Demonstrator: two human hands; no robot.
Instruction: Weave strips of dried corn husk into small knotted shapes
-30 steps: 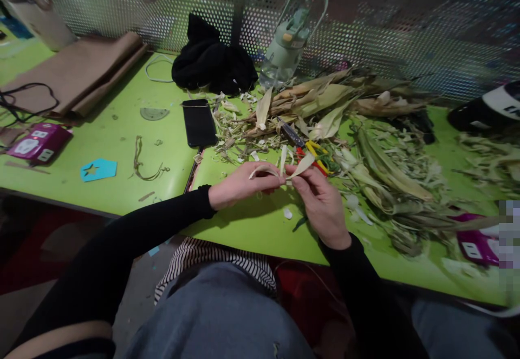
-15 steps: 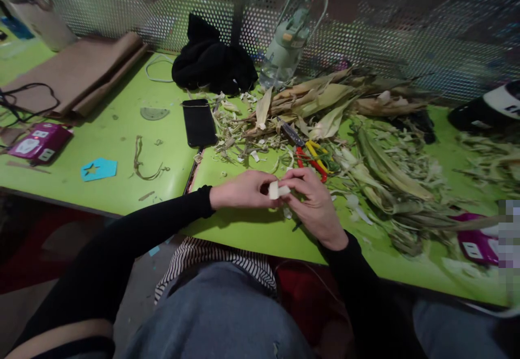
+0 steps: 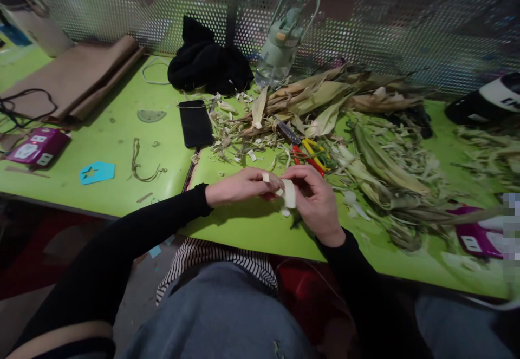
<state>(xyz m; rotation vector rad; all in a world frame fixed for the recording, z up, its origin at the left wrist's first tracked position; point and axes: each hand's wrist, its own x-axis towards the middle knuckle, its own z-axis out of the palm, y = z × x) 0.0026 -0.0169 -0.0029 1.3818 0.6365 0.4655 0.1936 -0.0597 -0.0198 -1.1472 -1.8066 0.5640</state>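
Observation:
A short pale cream strip (image 3: 289, 194) curves between my two hands above the front part of the green table (image 3: 239, 226). Whether it is corn husk or tape I cannot tell. My left hand (image 3: 246, 185) is closed, its fingertips pinching one side; a small pale piece shows by its thumb. On the other side my right hand (image 3: 314, 199) grips the strip between thumb and bent fingers. Just beyond my hands lie pliers with red and yellow handles (image 3: 311, 156). Dried corn husks (image 3: 314, 99) are heaped behind them, with shredded bits around.
To the left are a black phone (image 3: 195, 123), a protractor (image 3: 151, 116), a blue paper cutout (image 3: 97, 173) and a purple power strip (image 3: 38, 148). A water bottle (image 3: 280, 50) and black cloth (image 3: 209, 64) stand by the mesh partition. More husks (image 3: 390, 169) lie right.
My hands have shifted slightly and turned about the strip. The strip now hangs more upright at my right fingers, showing a broader curved face. The things on the table stay put.

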